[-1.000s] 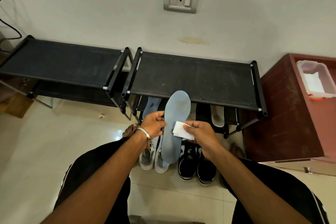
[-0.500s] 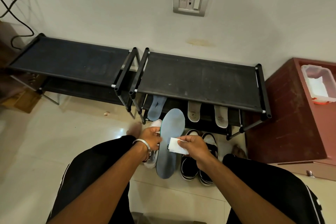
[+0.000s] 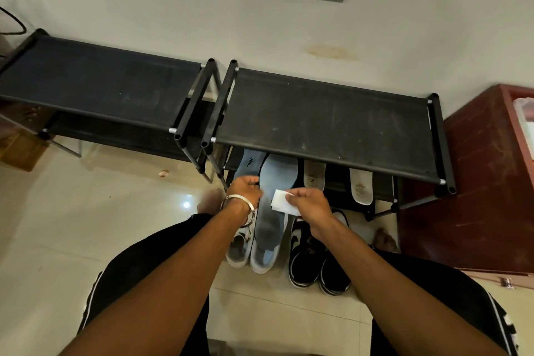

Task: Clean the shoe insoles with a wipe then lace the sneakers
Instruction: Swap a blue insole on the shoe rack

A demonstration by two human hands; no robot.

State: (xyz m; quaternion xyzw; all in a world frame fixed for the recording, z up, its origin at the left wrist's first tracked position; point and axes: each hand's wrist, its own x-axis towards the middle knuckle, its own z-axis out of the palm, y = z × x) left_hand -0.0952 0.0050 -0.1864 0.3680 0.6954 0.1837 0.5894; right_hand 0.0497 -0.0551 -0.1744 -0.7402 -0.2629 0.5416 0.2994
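- Far left, a black shoe rack [image 3: 95, 84] stands against the wall, its top shelf bare fabric.
- My left hand [image 3: 245, 186], a metal bangle [image 3: 239, 202] on its wrist, curls its fingers round the left edge of the blue insole [image 3: 274, 196] and grips it.
- A second blue insole [image 3: 248, 165] leans on the lower shelf just left of the one I hold, its printed side showing.
- The held insole runs near to far: its wide toe end points away from me, up under the right rack's [image 3: 326, 118] top shelf, and its narrow heel end points back toward me, over the pale sneakers [image 3: 251, 251].
- My right hand [image 3: 312, 205] pinches a folded white wipe [image 3: 284, 202] between thumb and fingers, pressing it on the right edge of the insole near its middle.
- The black sneakers [image 3: 315, 263] sit on the floor to the right of the pale pair, toes toward the rack.
- Two whitish insoles [image 3: 359, 188] lean on the lower shelf, long axes near to far.
- Far right stands a reddish cabinet [image 3: 468, 182].
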